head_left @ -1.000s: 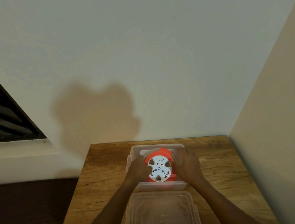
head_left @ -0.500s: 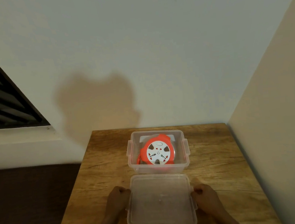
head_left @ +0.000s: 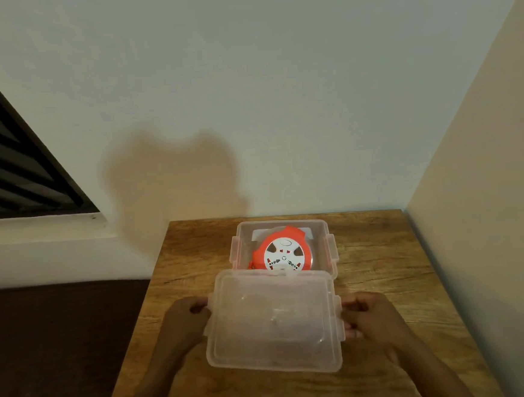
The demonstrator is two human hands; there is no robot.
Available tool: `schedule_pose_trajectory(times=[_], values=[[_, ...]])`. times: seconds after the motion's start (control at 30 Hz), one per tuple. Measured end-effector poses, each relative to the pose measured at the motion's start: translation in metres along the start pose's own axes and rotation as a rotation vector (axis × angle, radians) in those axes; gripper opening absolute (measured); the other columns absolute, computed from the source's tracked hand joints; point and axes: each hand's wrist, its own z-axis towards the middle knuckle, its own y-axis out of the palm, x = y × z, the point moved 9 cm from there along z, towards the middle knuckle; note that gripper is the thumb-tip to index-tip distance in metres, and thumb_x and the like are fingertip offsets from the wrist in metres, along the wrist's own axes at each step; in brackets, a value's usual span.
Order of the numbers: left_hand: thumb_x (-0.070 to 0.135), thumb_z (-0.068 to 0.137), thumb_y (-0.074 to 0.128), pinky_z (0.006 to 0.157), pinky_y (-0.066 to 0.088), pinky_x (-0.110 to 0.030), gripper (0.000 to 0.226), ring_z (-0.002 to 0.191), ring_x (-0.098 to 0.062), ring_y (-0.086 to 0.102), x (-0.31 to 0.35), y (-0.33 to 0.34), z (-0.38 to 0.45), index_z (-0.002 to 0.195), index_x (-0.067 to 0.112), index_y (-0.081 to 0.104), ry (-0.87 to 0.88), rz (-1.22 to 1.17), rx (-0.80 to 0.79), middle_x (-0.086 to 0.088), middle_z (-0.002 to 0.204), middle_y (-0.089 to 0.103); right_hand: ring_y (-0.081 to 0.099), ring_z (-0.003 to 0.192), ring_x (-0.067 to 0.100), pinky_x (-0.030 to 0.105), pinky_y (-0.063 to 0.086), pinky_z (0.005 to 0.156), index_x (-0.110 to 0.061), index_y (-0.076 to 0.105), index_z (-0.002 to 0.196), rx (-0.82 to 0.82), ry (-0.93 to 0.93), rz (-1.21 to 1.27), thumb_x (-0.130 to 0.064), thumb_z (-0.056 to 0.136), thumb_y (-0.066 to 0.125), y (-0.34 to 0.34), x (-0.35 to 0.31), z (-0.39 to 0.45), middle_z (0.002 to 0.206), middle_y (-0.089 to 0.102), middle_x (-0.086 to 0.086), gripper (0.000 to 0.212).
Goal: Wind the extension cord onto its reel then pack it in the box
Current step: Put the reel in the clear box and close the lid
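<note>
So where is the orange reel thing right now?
The orange reel sits inside the clear box at the table's far edge, just beyond the lid both hands hold.

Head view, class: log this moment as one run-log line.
reel: in box | lid: lifted, off box | left hand: grip on lid | right hand: grip on lid | next: probably close box

left hand [head_left: 187, 318], right hand [head_left: 372, 318] clenched
</note>
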Motion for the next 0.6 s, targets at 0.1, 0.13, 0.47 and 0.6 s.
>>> schedule_pose_trajectory(times=[0.1,0.13,0.47,0.6], values=[[0.013,0.101,0.061,0.073,0.06,-0.035,0.021,0.09,-0.015,0.067,0.031,-0.012,-0.001,0.1,0.032,0.069,0.092,-0.088,0.044,0.004,0.097,0.07,0.071,0.079,0.034,0.039,0.062,0.066,-0.012,0.074,0.097,0.061,-0.058,0.068,0.002,0.09,0.063,-0.012,-0.022,0.0,0.079,0.076,0.007,0.019],[0.016,0.102,0.062,0.07,0.06,-0.034,0.017,0.091,-0.014,0.067,0.039,-0.015,0.001,0.109,0.028,0.072,0.116,-0.126,0.062,0.003,0.101,0.071,0.07,0.079,0.035,0.039,0.062,0.068,-0.014,0.075,0.097,0.087,-0.074,0.089,0.001,0.09,0.064,-0.017,-0.027,0.001,0.08,0.076,0.007,0.02],[0.024,0.105,0.053,0.08,0.062,-0.053,0.03,0.09,-0.03,0.075,0.128,-0.021,0.009,0.1,0.031,0.082,0.39,-0.242,0.105,-0.002,0.091,0.08,0.069,0.074,0.018,0.032,0.06,0.07,-0.018,0.074,0.101,0.256,-0.215,0.28,-0.009,0.091,0.067,-0.048,-0.075,0.032,0.086,0.074,0.007,0.015],[0.031,0.11,0.048,0.073,0.054,-0.031,0.033,0.095,-0.023,0.073,0.141,-0.014,0.018,0.097,0.023,0.077,0.355,-0.406,0.121,0.004,0.092,0.076,0.071,0.088,0.018,0.034,0.06,0.077,-0.017,0.074,0.11,0.292,-0.248,0.294,-0.012,0.092,0.065,-0.054,-0.087,0.055,0.095,0.075,0.001,0.02]])
